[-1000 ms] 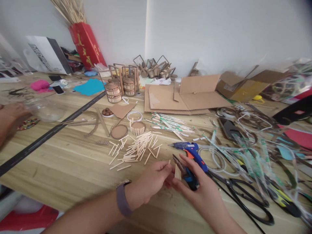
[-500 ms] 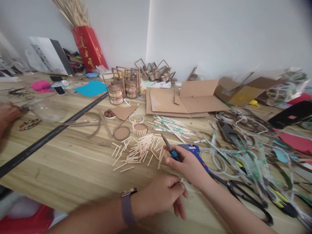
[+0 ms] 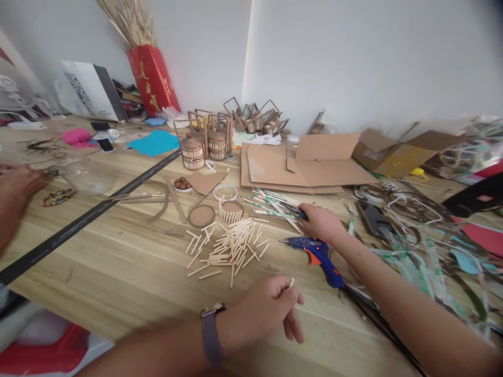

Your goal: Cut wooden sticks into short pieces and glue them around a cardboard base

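Note:
My left hand (image 3: 275, 306), with a watch on its wrist, pinches a short wooden stick (image 3: 291, 283) over the near table. My right hand (image 3: 320, 222) reaches over the bundle of paper-wrapped sticks (image 3: 271, 212), its fingers closed on a pointed metal tool (image 3: 288, 206) with a blue and black handle; its exact kind is unclear. Below that hand lies a blue glue gun (image 3: 314, 248) with an orange trigger. Left of it is a pile of short cut sticks (image 3: 236, 243). Behind the pile stand a round base edged with upright sticks (image 3: 231, 212) and a flat cardboard disc (image 3: 201, 215).
Another person's hand (image 3: 19, 183) rests at the far left beside a clear jar (image 3: 88, 175). Small lidded baskets (image 3: 192, 152) stand at the back, near flattened cardboard (image 3: 275, 162). A phone (image 3: 375, 217) and tangled plastic strips (image 3: 424, 256) lie to the right.
My right hand has moved forward and up with the pointed tool, from beside the glue gun to the wrapped sticks. My left hand keeps its stick. The view has shifted slightly.

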`<state>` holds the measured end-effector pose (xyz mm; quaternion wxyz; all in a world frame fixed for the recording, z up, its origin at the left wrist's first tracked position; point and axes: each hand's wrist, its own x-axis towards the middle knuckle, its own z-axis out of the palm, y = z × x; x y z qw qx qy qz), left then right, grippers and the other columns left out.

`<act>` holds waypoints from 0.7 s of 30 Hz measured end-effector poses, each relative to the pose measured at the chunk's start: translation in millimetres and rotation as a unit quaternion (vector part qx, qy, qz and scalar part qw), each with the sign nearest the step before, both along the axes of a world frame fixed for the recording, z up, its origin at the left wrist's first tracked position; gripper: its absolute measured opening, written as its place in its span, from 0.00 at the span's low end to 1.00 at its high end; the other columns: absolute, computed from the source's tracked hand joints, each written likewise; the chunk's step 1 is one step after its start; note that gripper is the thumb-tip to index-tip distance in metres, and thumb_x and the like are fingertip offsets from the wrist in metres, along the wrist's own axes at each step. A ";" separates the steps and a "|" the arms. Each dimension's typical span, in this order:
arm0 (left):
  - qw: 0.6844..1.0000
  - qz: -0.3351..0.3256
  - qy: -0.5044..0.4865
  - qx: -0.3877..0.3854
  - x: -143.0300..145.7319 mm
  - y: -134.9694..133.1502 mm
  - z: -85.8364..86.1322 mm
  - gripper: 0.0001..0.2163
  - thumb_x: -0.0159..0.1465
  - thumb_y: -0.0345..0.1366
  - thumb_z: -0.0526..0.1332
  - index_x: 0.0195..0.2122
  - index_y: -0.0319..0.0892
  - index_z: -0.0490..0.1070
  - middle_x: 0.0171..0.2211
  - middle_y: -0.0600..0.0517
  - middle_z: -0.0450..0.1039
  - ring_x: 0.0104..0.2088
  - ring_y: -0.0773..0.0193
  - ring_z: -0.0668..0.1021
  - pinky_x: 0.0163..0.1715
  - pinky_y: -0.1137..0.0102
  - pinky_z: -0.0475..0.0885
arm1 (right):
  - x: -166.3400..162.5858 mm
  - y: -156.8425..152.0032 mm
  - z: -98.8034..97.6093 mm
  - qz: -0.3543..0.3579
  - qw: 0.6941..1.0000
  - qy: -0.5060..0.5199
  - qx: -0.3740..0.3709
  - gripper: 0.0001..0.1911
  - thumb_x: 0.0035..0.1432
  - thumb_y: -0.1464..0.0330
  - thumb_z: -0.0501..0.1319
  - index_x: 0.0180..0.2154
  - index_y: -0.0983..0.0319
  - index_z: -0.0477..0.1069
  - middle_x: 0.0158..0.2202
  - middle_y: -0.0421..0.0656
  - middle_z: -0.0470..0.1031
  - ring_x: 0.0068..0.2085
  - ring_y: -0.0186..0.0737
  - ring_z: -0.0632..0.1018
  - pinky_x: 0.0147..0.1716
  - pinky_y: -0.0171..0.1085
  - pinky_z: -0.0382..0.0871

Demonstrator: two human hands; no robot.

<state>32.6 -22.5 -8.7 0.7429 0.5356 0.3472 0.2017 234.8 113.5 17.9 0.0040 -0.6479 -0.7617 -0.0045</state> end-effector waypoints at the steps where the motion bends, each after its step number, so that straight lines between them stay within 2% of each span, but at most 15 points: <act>1: 1.000 0.001 0.001 0.000 0.0 0.6 -0.1 0.13 0.66 0.47 0.49 0.34 0.43 0.61 0.17 0.56 0.68 0.17 0.67 0.68 0.22 0.73 0.63 | 3.4 2.4 -0.9 0.006 1.000 -0.016 -0.007 0.13 0.64 0.65 0.60 0.47 0.65 0.71 0.46 0.50 0.77 0.45 0.48 0.78 0.44 0.49 0.73; 4: 1.000 0.006 0.005 0.003 -0.9 1.8 0.0 0.11 0.66 0.44 0.49 0.34 0.42 0.61 0.17 0.56 0.68 0.17 0.68 0.68 0.22 0.73 0.63 | 9.4 3.0 -2.3 0.027 0.999 -0.042 -0.023 0.16 0.65 0.63 0.60 0.51 0.62 0.70 0.51 0.46 0.73 0.47 0.43 0.77 0.46 0.48 0.74; 9: 1.000 0.012 -0.002 0.001 -1.3 1.3 -1.1 0.12 0.66 0.45 0.50 0.34 0.42 0.61 0.17 0.56 0.68 0.18 0.68 0.69 0.22 0.73 0.64 | 15.8 -2.3 2.6 0.033 0.999 -0.033 -0.011 0.10 0.63 0.67 0.58 0.44 0.64 0.72 0.41 0.53 0.79 0.43 0.51 0.78 0.40 0.43 0.68; 14: 1.000 0.028 -0.005 -0.001 -0.4 1.2 -1.6 0.11 0.66 0.44 0.49 0.33 0.42 0.60 0.18 0.56 0.68 0.17 0.69 0.68 0.22 0.73 0.62 | 22.5 -16.6 17.5 0.008 0.999 0.030 0.012 0.08 0.62 0.65 0.54 0.37 0.61 0.69 0.33 0.48 0.79 0.35 0.47 0.78 0.31 0.38 0.65; 18: 0.995 0.094 -0.011 0.040 -4.3 4.1 2.4 0.12 0.66 0.45 0.50 0.31 0.42 0.60 0.25 0.52 0.72 0.20 0.70 0.67 0.22 0.74 0.62 | 15.7 -58.8 31.7 0.014 0.992 0.123 0.011 0.12 0.62 0.60 0.52 0.32 0.58 0.67 0.29 0.42 0.77 0.32 0.42 0.77 0.31 0.35 0.68; 21: 0.986 0.154 -0.022 0.064 -7.7 7.6 4.3 0.15 0.66 0.49 0.52 0.29 0.42 0.61 0.28 0.51 0.73 0.20 0.71 0.66 0.22 0.74 0.61 | -1.0 -105.2 36.5 0.022 0.944 0.320 -0.072 0.16 0.60 0.54 0.54 0.30 0.58 0.69 0.27 0.41 0.76 0.31 0.41 0.75 0.31 0.36 0.70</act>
